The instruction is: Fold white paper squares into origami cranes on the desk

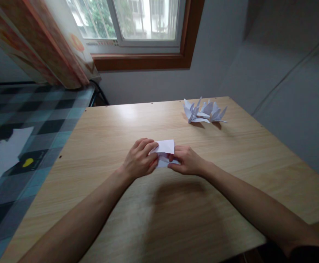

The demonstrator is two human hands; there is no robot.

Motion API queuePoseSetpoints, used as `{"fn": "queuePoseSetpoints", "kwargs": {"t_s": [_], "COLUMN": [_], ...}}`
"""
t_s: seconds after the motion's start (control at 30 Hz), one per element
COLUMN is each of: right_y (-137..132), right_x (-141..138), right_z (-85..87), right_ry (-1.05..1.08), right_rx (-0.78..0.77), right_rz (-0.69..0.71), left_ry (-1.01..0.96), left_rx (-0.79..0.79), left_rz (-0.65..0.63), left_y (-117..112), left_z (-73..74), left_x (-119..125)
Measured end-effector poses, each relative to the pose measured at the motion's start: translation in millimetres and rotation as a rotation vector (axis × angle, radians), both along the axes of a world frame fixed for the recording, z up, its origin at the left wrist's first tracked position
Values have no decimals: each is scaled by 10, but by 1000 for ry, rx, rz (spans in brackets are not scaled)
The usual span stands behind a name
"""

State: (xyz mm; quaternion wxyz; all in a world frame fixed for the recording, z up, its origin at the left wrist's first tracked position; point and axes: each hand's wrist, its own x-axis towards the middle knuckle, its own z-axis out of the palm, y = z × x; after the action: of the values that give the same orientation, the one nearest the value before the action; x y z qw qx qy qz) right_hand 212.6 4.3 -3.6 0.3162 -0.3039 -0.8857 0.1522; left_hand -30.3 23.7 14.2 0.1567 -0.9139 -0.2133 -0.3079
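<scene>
Between my two hands is a small folded sheet of white paper [165, 147], its layers parted at the near side. My left hand [141, 157] grips its left edge, with fingers on top and the thumb at the near side. On the other side, my right hand [188, 159] pinches the right edge, thumb below and a fingertip between the layers. The fingers partly cover the paper's ends. Beyond my hands, several folded white paper cranes [193, 112] stand close together on the wooden table [115, 135].
Left of the table lies a checkered cloth surface [0, 109] with loose white paper [8, 151] on it. A curtain [39, 40] hangs by the window [148, 22] at the back. A thin cable [291, 71] runs down the right wall.
</scene>
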Motion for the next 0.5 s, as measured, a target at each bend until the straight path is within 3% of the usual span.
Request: {"fn": "queuePoseSetpoints", "kwargs": {"t_s": [0.23, 0.5], "right_y": [-16, 6], "right_x": [-17, -53], "right_z": [-6, -59], "right_ry": [29, -10], "right_rx": [-49, 132], "right_rz": [-18, 83], "left_ry": [-3, -120], "left_rx": [-56, -201], "left_rz": [70, 190], "left_y": [34, 58], "left_z": [-73, -141], "left_x": [4, 20]}}
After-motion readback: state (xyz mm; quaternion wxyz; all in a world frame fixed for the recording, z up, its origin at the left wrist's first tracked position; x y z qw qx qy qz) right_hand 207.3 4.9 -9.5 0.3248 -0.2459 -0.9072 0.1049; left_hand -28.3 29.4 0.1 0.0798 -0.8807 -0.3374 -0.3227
